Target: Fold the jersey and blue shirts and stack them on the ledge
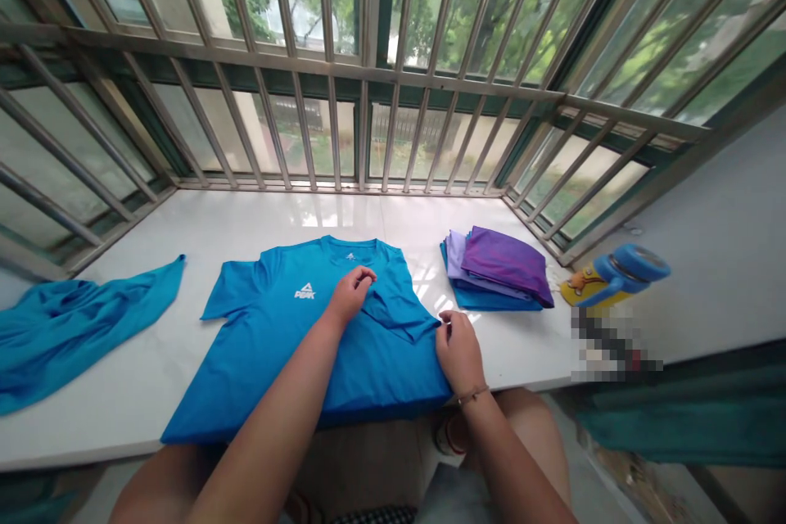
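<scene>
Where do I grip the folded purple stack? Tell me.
Grip the folded purple stack at its near edge, coming in from your side with the right hand, the closer hand. Slide under the blue bottom layer: the pile lies flat on the white window ledge, and pinching only the top purple cloth would likely drag it off.
</scene>
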### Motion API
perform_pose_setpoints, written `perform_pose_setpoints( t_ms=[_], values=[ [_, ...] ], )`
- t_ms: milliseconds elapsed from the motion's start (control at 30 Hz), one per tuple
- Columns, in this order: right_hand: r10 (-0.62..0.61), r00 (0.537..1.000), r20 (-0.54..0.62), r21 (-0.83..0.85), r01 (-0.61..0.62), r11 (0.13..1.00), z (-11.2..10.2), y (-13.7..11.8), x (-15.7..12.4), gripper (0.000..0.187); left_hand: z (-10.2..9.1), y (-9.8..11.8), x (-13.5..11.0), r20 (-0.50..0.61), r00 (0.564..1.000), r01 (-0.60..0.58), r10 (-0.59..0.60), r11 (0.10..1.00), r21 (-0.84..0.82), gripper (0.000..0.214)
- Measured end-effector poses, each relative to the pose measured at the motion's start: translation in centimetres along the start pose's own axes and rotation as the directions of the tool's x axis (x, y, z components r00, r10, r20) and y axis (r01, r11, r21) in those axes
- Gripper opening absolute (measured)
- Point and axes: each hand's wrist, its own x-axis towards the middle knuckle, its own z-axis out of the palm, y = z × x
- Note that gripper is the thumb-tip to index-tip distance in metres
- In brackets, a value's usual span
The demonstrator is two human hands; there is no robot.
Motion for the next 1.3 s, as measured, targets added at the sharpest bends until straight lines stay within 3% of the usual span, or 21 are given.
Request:
perform_pose_setpoints(
  t_ms=[167, 267, 433, 533, 633, 733, 833, 1033, 1200, 1300],
  values=[
    [0.019, 1.0, 0.023, 0.004, -0.019, 1.0, -0.1, -0.2, -0.1, 0.017, 1.2, 0.3, -0.6, 0.008, 0.996, -0.085, 0.091, 0.893, 0.441, 0.035],
    [0.023, 0.999, 0.041, -0.004, -0.022, 1.0, 0.1, -0.1, 0.0, 0.022, 1.6, 0.4, -0.8, 0.05, 0.997, -0.082, 0.064, 0.815, 0.574, 0.039],
    [0.041, 0.999, 0.029, 0.008, -0.041, 0.999, 0.3, 0.6, 0.2, 0.014, 1.2, 0.4, -0.6, 0.116, 0.993, -0.092, 0.036, 0.844, 0.528, 0.013],
    [0.057, 0.998, 0.007, 0.028, -0.057, 0.998, 0.3, 0.6, 0.2, 0.015, 0.8, 0.3, -0.5, 0.094, 0.995, -0.063, 0.023, 0.891, 0.45, 0.014],
    [0.037, 0.999, 0.024, 0.031, -0.038, 0.999, 0.4, 0.4, 0.3, 0.022, 0.9, 0.4, 0.1, 0.031, 0.997, 0.05, -0.069, 0.909, 0.414, 0.024],
    [-0.01, 0.999, 0.035, 0.007, 0.009, 1.0, 0.6, 0.2, 0.3, 0.03, 1.7, 1.0, 2.2, 0.01, 0.989, 0.125, -0.149, 0.862, 0.492, 0.037],
    [-0.035, 0.999, 0.041, -0.011, 0.036, 0.999, 0.8, 0.4, 0.4, 0.03, 2.8, 1.8, 5.5, 0.07, 0.989, 0.063, -0.127, 0.812, 0.58, 0.046],
    [-0.007, 0.998, 0.058, 0.013, 0.006, 1.0, 0.8, 0.5, 0.4, 0.019, 4.6, 2.6, 11.1, 0.194, 0.961, 0.056, -0.198, 0.825, 0.562, 0.026],
    [0.03, 0.999, 0.039, 0.044, -0.031, 0.999, 0.5, 0.1, 0.3, 0.012, 6.0, 2.7, 13.1, 0.255, 0.948, 0.048, -0.192, 0.875, 0.481, 0.036],
    [0.044, 0.999, 0.013, 0.057, -0.045, 0.997, 0.5, 0.1, 0.3, 0.013, 7.3, 2.8, 13.4, 0.252, 0.954, 0.035, -0.16, 0.897, 0.44, 0.029]
  ],
)
